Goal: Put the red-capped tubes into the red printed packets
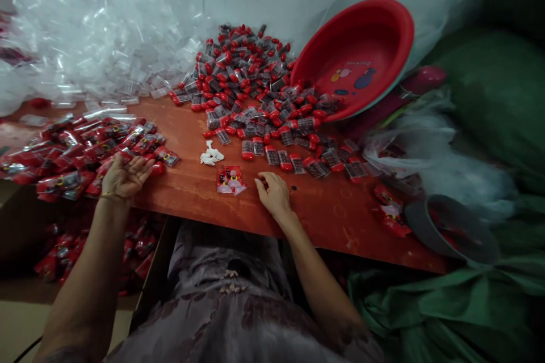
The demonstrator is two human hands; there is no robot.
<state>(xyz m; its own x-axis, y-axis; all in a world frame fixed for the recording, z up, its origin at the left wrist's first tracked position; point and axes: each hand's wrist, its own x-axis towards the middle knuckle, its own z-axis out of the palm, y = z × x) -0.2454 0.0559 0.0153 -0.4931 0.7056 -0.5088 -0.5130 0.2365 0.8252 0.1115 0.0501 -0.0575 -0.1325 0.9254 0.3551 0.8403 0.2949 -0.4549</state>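
Note:
My left hand (125,177) is palm up with its fingers spread, holding nothing I can see. It is at the front edge of a heap of red-wrapped packets (91,147). Loosely curled over the table, my right hand (275,195) shows a gap between thumb and forefinger and nothing visible in it. Just left of it a red printed packet (230,180) lies flat. Behind that sits a small pile of white pieces (210,154). Clear little containers with red caps (272,154), filled with dark bits, lie in a loose row beyond my right hand.
A big mound of the red-capped containers (242,79) spills from a tilted red basin (361,51). Clear plastic sleeves (106,39) are heaped at back left. A grey bowl (451,232) and plastic bags stand right. Below the table's left edge, an open box holds more red packets (136,244).

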